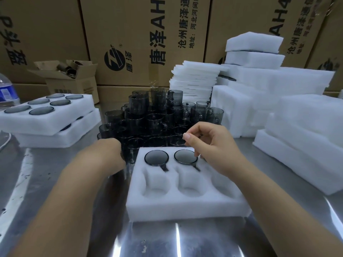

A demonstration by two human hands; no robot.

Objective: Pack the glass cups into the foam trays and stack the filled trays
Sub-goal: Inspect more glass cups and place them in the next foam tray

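A shiny steel table (167, 242) carries a foam tray (185, 206) near centre, massed glass cups (148, 123) behind it, filled trays (55, 138) left, and foam stacks (297, 164) right.

Printed cartons (144, 39): stacked beyond the right hand (213, 151)
Open box (70, 78): beyond the left hand (109, 151) (flaps up)
Bottle (7, 91): farther left

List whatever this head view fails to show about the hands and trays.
Head view only:
- Fingers of the left hand: blurred and hidden behind its own wrist among the glass cups; grip unknowable.
- Far right pocket of the front foam tray: covered by the right hand.
- Contents of the lower left tray: hidden under the filled tray above.
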